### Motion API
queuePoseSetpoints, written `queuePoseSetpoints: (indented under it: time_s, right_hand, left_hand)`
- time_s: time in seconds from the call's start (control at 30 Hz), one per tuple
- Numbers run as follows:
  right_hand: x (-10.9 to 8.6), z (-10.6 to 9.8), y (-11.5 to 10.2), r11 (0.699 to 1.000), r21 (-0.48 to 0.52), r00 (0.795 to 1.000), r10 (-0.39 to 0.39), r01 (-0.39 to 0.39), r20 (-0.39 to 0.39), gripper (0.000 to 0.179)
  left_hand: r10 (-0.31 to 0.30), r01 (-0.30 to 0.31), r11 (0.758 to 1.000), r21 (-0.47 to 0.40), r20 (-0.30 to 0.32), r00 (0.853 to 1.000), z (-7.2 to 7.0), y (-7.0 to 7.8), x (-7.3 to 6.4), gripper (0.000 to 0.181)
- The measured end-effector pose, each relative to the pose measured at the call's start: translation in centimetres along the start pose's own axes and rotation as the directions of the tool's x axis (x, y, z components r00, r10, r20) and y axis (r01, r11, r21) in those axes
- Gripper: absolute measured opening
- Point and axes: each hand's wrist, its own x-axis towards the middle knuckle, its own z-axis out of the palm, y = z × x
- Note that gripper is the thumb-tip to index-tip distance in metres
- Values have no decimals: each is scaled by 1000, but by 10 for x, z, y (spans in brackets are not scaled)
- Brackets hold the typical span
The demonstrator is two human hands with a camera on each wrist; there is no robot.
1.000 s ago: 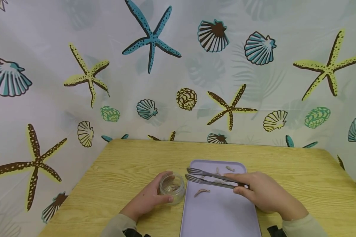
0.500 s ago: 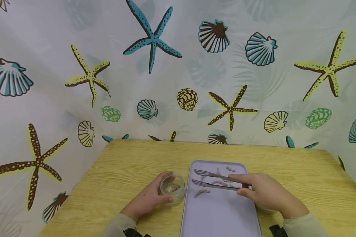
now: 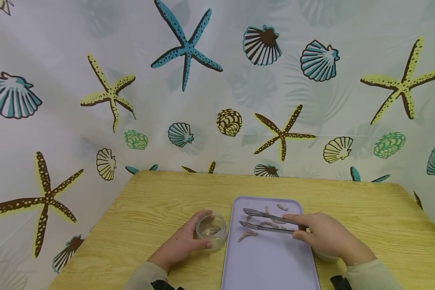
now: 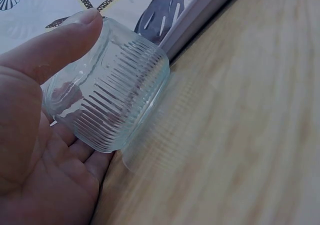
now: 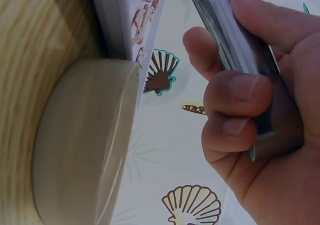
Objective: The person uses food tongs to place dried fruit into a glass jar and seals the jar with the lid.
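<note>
My left hand holds a clear glass jar upright on the table, just left of the lavender tray. A few brownish pieces lie inside the jar. In the left wrist view, thumb and fingers curve round the ribbed jar. Above the tray, my right hand grips metal tongs, their slotted tips pointing left and apart, with nothing seen between them. Several small curled pieces resembling dried shrimp lie on the tray's far half. The right wrist view shows fingers wrapped round the tongs' dark handle.
A round pale beige bowl-like container stands right of the tray, mostly hidden under my right hand in the head view. The wooden table ends at a hanging cloth printed with shells and starfish.
The tongs have moved right and slightly down, from the jar's side to over the tray, their tips still apart. The left hand and jar have stayed in place.
</note>
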Motion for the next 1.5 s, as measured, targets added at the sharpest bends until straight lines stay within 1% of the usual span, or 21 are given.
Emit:
queuePoseSetpoints:
  time_s: [0.2,0.57,0.8,1.03,1.3,1.5]
  right_hand:
    - [1,3,2,1000,-2,1000,9,-9,2,50]
    - [5,8,2,997,-76,999,27,-28,-25,49]
    - [4,9,2,997,-79,998,17,-21,-54,47]
    - [3,9,4,996,-87,998,-1,-5,-65,45]
    - [3,8,3,994,-98,998,32,-37,-52,44]
    - [3,7,2,995,-89,997,34,-40,-66,43]
  left_hand:
    - [2,-2,1000,4,3,1000,0,1,0,86]
    - [3,-3,1000,17,-3,1000,0,3,-1,86]
    - [1,-1,1000,27,-4,1000,0,2,-1,85]
    - [0,0,999,35,-4,1000,1,2,-1,85]
    - [6,-5,999,33,-3,1000,1,2,-1,84]
    - [0,1,999,32,-5,1000,1,3,-1,84]
